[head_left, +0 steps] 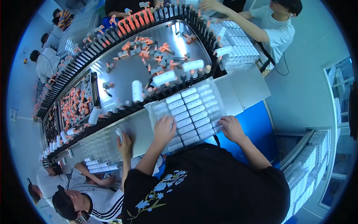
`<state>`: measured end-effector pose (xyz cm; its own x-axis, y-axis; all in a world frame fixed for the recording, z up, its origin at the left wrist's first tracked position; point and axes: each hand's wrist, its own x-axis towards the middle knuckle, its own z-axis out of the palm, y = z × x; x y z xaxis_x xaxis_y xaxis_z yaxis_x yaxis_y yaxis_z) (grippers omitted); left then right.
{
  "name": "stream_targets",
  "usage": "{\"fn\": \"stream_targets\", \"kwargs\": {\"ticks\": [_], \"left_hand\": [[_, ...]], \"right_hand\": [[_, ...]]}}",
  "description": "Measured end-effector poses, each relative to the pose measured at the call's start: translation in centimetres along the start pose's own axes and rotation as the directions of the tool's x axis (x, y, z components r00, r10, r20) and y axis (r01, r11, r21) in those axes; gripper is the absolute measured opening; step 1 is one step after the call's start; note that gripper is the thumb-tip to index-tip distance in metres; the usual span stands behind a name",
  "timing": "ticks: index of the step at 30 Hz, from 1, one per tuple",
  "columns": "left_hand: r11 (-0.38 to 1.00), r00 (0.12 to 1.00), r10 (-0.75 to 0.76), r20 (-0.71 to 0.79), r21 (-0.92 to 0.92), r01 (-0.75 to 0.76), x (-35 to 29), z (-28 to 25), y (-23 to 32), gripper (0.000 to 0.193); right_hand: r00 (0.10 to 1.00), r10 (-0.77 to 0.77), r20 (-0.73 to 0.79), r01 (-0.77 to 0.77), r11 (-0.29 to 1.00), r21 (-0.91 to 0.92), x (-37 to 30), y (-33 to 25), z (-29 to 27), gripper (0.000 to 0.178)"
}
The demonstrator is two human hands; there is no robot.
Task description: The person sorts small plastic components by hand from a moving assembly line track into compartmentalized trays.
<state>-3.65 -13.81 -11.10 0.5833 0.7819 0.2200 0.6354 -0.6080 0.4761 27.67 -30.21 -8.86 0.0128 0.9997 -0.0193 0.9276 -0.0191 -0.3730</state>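
Your left hand (165,128) is over the left side of the clear tray (212,103), fingers by the white tubes (195,103); can't tell if it's gripping. Your right hand (231,128) has bent fingers at the tray's right edge, grip also unclear. Tray's right in front of you on the metal counter (234,91), tubes in two columns. Beyond: black pegs (192,78), then orange and grey parts (144,52).

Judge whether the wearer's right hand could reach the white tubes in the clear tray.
Likely yes: the right hand is at the clear tray, and nothing visible blocks the nearest white tubes.
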Motion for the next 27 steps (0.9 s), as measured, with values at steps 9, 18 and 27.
{"fn": "stream_targets", "kwargs": {"ticks": [9, 18, 27], "left_hand": [[0.989, 0.94, -0.124, 0.318, 0.114, 0.092, -9.3, -1.2, 0.7, 0.035], [0.957, 0.989, -0.141, 0.046, -0.25, 0.148, -9.2, -0.8, -0.3, 0.038], [0.139, 0.95, -0.004, 0.313, -0.94, 0.311, 9.6, -11.2, 7.6, 0.053]], "right_hand": [[0.992, -0.088, 0.09, 0.093, 0.994, -0.055, 3.4, 0.4, 0.1, 0.029], [0.99, 0.141, 0.015, -0.136, 0.913, 0.386, 3.8, -2.1, -4.4, 0.03], [0.889, 0.458, 0.003, -0.119, 0.225, 0.967, 3.6, -5.4, 1.2, 0.037]]}}
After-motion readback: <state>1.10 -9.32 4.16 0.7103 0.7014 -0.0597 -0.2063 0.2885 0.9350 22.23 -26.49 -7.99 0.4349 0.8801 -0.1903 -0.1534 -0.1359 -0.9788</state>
